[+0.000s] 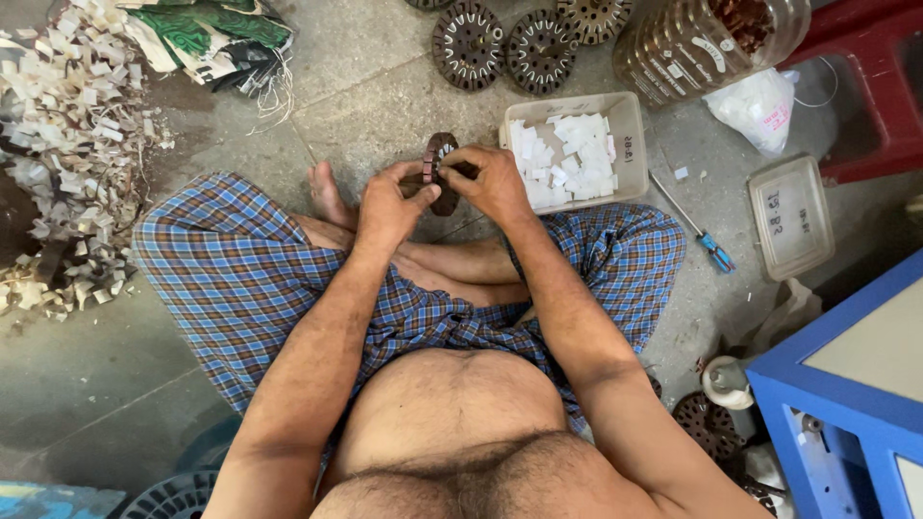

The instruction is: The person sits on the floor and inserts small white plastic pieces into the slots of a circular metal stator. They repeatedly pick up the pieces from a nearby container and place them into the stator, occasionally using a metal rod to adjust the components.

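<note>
Left hand (pixel 389 202): fingers closing around the slotted stator core (pixel 442 173), holding it edge-on at upper centre.
Right hand (pixel 495 181): fingers pinching at the core's slots, apparently pressing in a white slip.
Handling: keeping the core steady, seating each slip squarely.
Tray (pixel 630 125): beige, rectangular, holding white slips, just right of the hands.
Lid (pixel 790 216): pale, handwritten marks, right.
Jar (pixel 692 43): clear, labelled, upper right.

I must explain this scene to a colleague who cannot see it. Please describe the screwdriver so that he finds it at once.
Start from the white tray of small white pieces on the concrete floor, in front of the seated person's right knee. Just right of the tray, a thin screwdriver lies slanted on the floor, left of a flat lidded box. Only it has a bare metal shaft and a blue handle.
</note>
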